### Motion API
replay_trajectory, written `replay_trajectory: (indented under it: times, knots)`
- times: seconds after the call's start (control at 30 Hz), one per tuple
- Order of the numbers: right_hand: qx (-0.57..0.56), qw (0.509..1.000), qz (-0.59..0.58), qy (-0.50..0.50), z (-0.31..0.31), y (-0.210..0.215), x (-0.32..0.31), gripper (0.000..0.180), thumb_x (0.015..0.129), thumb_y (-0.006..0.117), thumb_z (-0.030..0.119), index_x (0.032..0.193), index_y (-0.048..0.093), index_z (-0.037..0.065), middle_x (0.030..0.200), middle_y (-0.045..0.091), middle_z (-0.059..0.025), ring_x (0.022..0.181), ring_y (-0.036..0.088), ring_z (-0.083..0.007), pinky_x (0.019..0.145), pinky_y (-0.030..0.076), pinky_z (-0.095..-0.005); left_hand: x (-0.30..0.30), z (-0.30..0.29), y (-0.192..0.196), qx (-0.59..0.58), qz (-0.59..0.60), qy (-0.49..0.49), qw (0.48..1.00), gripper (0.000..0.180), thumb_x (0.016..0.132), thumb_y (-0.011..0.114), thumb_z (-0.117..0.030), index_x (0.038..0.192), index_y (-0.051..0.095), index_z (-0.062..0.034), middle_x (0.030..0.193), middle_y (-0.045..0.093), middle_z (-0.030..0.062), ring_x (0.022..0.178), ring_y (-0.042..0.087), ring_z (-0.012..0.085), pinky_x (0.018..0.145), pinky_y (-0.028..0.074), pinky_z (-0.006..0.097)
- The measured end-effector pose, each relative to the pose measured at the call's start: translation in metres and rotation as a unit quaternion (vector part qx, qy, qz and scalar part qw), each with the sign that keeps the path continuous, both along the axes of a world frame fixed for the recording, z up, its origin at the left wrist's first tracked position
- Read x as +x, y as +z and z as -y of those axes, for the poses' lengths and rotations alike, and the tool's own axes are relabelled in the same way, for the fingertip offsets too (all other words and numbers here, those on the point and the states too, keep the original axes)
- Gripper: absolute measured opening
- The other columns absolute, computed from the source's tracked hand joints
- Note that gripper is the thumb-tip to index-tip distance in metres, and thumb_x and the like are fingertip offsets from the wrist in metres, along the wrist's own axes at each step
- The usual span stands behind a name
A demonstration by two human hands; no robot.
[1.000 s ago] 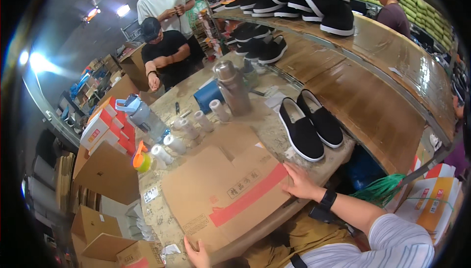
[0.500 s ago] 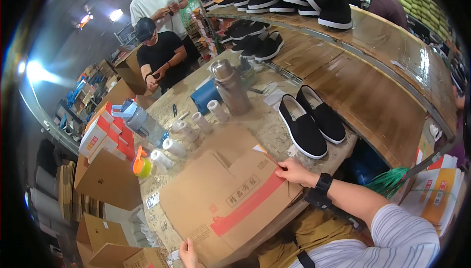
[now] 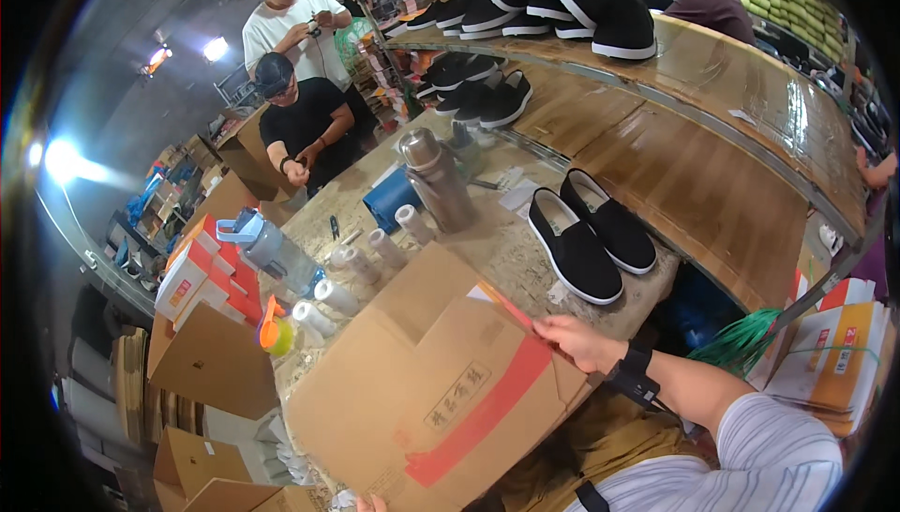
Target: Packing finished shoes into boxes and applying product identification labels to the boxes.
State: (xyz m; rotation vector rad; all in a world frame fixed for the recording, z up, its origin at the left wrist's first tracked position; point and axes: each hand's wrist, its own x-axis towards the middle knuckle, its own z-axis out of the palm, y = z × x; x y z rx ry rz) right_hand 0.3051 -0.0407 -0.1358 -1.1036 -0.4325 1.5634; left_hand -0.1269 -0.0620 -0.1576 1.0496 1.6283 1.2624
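A flattened brown cardboard box [image 3: 375,399] with a red band and printed marks lies tilted over the near part of the table. My right hand [image 3: 583,343] grips its right edge, fingers closed on the board. At the bottom edge of the picture only the fingertips of my left hand [image 3: 371,504] show, on the box's near left edge; the rest is cut off. The far flaps of the box stand a little apart. Beyond my right hand, a pair of black slip-on shoes [image 3: 586,245] with white soles rests on the table.
White rolls [image 3: 336,297], a clear water bottle [image 3: 281,254], a steel flask [image 3: 439,179] and a blue cylinder [image 3: 386,201] stand or lie behind the box. Wooden shelves [image 3: 675,170] with black shoes rise at right. Two people are across the table; another is far right.
The cardboard's right side has been lifted and tilted, and its far flaps have shifted apart. My right hand has moved slightly with it; my left hand has sunk toward the bottom edge.
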Motion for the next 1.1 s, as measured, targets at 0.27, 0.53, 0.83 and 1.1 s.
replay_trajectory:
  times: [0.27,0.53,0.83,1.1]
  knots:
    - [0.026,0.992,0.006,0.121,0.012,0.013,-0.029,0.046,0.098,0.039,0.037,0.119,0.054,-0.001,0.117,0.059,-0.0075,0.103,0.057,-0.0136,0.088,0.047,-0.0283,-0.059,0.069,-0.039,-0.065,-0.015,-0.034,0.997,0.043,0.092,0.051,-0.015,0.128,0.040,0.0040,0.123,0.049,0.0165,0.108,0.048,0.0272,0.097,0.039,0.035]
    - [0.205,0.957,0.116,0.167,0.014,-0.025,-0.063,0.031,0.096,0.049,0.027,0.115,0.059,0.003,0.102,0.064,-0.0035,0.089,0.058,-0.0087,0.078,0.048,-0.0255,-0.088,0.138,-0.099,0.102,-0.268,-0.020,0.958,0.040,0.092,0.049,-0.016,0.128,0.042,0.0025,0.122,0.050,0.0155,0.109,0.049,0.0267,0.097,0.039,0.034]
    - [0.291,0.861,0.398,-0.123,0.018,0.072,-0.002,0.024,0.095,0.051,0.022,0.107,0.062,0.004,0.081,0.062,0.0029,0.070,0.054,-0.0053,0.064,0.045,-0.0230,-0.014,0.075,-0.005,-0.089,0.224,-0.011,0.971,0.041,0.092,0.051,-0.018,0.130,0.044,-0.0029,0.130,0.050,0.0107,0.118,0.048,0.0234,0.093,0.044,0.034]
    - [0.497,0.676,0.301,-0.452,0.031,0.100,0.084,0.031,0.096,0.049,0.023,0.122,0.050,0.006,0.119,0.054,-0.0051,0.105,0.050,-0.0116,0.092,0.039,-0.0290,-0.004,-0.030,0.006,0.044,0.165,-0.061,0.983,0.017,0.092,0.052,-0.007,0.106,0.055,-0.0004,0.103,0.061,0.0046,0.087,0.057,0.0132,0.077,0.046,0.028]
